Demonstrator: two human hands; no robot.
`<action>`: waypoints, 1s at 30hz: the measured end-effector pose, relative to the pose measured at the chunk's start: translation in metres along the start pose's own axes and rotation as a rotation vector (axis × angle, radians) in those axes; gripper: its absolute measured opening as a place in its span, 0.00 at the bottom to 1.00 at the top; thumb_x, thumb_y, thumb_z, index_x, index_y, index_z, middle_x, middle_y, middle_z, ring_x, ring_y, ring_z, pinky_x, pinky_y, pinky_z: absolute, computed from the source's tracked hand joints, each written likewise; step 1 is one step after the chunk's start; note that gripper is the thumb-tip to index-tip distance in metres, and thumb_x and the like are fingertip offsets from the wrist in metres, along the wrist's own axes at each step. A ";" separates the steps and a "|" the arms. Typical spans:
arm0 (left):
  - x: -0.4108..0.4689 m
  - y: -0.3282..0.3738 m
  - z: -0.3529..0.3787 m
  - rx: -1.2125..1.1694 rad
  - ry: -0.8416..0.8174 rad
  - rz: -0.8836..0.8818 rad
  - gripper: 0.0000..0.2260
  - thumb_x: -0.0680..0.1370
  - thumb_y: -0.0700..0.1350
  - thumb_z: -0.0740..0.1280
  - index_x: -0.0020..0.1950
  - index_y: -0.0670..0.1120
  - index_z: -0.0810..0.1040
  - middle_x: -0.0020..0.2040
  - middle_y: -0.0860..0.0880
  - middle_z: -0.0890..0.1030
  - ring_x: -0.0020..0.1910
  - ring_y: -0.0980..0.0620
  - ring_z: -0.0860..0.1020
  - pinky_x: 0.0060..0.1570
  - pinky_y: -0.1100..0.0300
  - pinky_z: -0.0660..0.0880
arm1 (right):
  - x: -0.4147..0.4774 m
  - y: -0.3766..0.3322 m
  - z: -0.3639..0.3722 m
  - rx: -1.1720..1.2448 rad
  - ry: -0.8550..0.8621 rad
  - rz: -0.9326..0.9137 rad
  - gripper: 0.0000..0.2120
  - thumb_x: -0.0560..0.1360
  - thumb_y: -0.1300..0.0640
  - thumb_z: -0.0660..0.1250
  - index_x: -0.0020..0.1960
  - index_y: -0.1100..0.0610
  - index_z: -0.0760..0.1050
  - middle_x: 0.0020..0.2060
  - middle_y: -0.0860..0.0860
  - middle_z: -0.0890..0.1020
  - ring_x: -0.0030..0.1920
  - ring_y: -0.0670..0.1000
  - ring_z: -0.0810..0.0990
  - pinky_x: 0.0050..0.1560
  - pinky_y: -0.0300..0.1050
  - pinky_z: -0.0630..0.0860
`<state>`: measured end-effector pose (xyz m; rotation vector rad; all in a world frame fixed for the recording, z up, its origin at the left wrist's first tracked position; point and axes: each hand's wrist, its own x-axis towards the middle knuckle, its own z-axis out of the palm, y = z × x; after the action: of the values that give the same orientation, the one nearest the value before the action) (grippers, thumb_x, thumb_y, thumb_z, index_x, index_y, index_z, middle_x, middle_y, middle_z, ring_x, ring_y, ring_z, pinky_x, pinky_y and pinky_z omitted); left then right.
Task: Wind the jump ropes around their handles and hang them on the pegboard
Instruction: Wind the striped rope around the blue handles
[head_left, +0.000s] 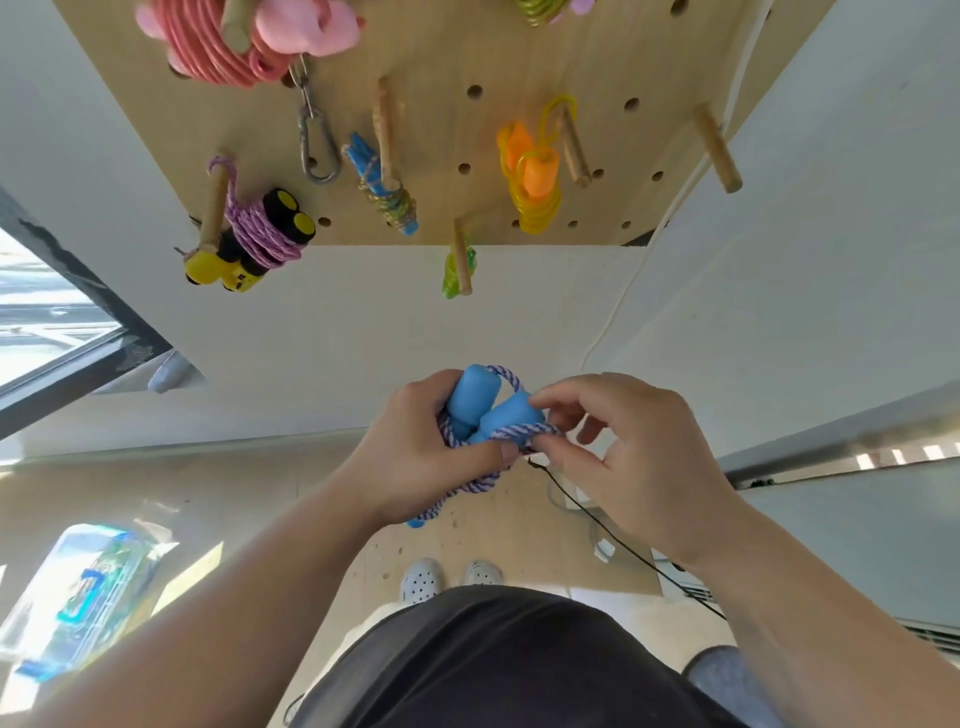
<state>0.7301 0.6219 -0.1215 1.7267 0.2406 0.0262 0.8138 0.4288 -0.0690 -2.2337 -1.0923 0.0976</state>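
Observation:
My left hand (415, 447) grips two blue jump-rope handles (488, 408) held side by side in front of me. A purple-and-white twisted rope (519, 431) is wrapped across them, and a tail of it hangs below my left hand. My right hand (623, 447) pinches the rope at the right side of the handles. Above hangs the wooden pegboard (457, 62) with wooden pegs. Wound ropes hang on it: pink (218, 47), purple on yellow-black handles (260, 234), blue (384, 187) and orange-yellow (535, 182).
A bare wooden peg (719, 150) sticks out at the pegboard's right. A metal carabiner (314, 140) hangs near the pink rope, and a green item (457, 270) sits on a low peg. A white cable runs down the wall. A packaged item (88, 592) lies on the floor at left.

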 end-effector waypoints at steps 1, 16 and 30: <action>-0.001 -0.001 -0.003 0.013 -0.026 0.009 0.22 0.65 0.58 0.76 0.49 0.44 0.78 0.42 0.39 0.79 0.37 0.51 0.77 0.37 0.48 0.76 | 0.001 0.002 0.001 -0.045 0.016 -0.040 0.08 0.73 0.56 0.76 0.52 0.50 0.83 0.40 0.38 0.80 0.41 0.37 0.77 0.43 0.32 0.74; 0.004 0.008 -0.031 0.160 -0.381 0.121 0.20 0.68 0.53 0.76 0.52 0.43 0.76 0.43 0.44 0.81 0.36 0.44 0.80 0.34 0.41 0.78 | 0.022 0.010 -0.002 0.727 -0.370 0.304 0.09 0.72 0.67 0.73 0.38 0.55 0.80 0.42 0.51 0.84 0.42 0.48 0.83 0.46 0.40 0.79; 0.014 -0.004 -0.009 0.312 -0.164 0.007 0.25 0.69 0.57 0.76 0.61 0.56 0.69 0.49 0.55 0.81 0.43 0.53 0.83 0.42 0.47 0.81 | 0.033 0.021 0.011 0.683 -0.178 0.549 0.03 0.73 0.61 0.76 0.43 0.55 0.84 0.41 0.53 0.86 0.45 0.55 0.85 0.51 0.49 0.82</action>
<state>0.7420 0.6334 -0.1254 2.0284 0.1217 -0.1550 0.8466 0.4491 -0.0832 -1.8377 -0.3942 0.7875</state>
